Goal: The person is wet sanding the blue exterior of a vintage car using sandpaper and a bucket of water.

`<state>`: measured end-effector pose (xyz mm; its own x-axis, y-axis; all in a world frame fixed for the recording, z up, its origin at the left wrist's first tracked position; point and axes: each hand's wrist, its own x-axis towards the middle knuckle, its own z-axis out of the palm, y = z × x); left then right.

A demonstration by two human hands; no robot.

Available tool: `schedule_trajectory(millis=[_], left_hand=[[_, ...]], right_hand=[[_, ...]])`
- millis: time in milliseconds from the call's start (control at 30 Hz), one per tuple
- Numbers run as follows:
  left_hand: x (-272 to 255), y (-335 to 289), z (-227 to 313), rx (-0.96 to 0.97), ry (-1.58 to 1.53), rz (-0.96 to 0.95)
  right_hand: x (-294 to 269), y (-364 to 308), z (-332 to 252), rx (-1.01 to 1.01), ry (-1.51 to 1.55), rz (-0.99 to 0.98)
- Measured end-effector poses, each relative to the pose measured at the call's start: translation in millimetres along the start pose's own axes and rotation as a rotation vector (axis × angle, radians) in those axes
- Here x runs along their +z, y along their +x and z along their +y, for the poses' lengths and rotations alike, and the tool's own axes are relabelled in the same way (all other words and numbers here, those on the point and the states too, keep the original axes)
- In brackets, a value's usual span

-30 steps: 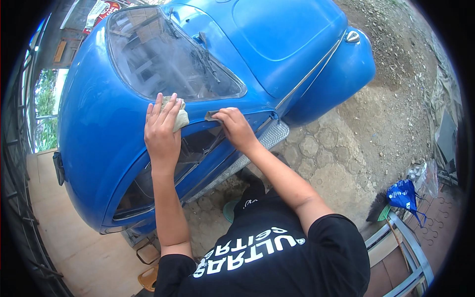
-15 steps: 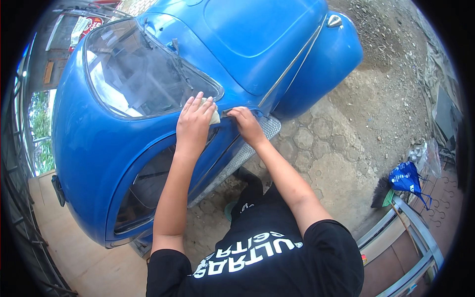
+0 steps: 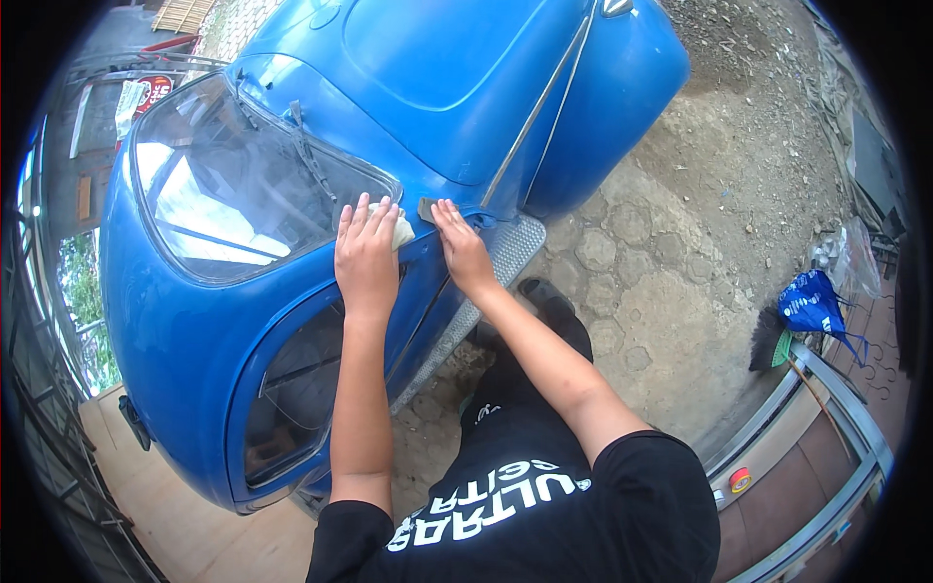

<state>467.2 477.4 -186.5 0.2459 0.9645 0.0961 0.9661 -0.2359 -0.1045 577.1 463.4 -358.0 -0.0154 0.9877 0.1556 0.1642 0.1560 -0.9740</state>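
Observation:
A blue rounded car (image 3: 165,350) fills the left and middle of the view. My left hand (image 3: 367,262) lies with fingers stretched on the body below the windshield's lower right corner, and a crumpled pale cloth (image 3: 402,231) is held under it, showing at its right edge. Just to the right, my right hand (image 3: 464,255) presses a small, flat grey-brown piece (image 3: 426,209) to the bodywork with its fingers; its kind cannot be made out. The windshield (image 3: 233,185) with its wiper (image 3: 316,167) is beyond my left hand.
A textured metal running board (image 3: 510,248) projects below my right forearm. On the right lie a blue bag (image 3: 812,301), clear plastic (image 3: 855,255) and a metal-edged frame (image 3: 777,413) with a roll of tape (image 3: 741,480). Wooden board (image 3: 146,486) lies at lower left.
The view has shifted, so the car appears farther left. My left hand has slid slightly right along the body with the cloth. My right fingers have straightened, and more of the grey-brown piece shows.

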Motion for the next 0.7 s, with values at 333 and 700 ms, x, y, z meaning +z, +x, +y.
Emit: schedule_trajectory(millis=[333, 700], left_hand=[[-3.4, 5.6, 7.2, -0.035, 0.012, -0.003], [-5.1, 0.8, 19.4, -0.143, 0.069, 0.063]], right_hand=[[-20.4, 14.0, 13.8, 0.197, -0.051, 0.013], [-3.9, 60.1, -4.9, 0.004, -0.074, -0.082]])
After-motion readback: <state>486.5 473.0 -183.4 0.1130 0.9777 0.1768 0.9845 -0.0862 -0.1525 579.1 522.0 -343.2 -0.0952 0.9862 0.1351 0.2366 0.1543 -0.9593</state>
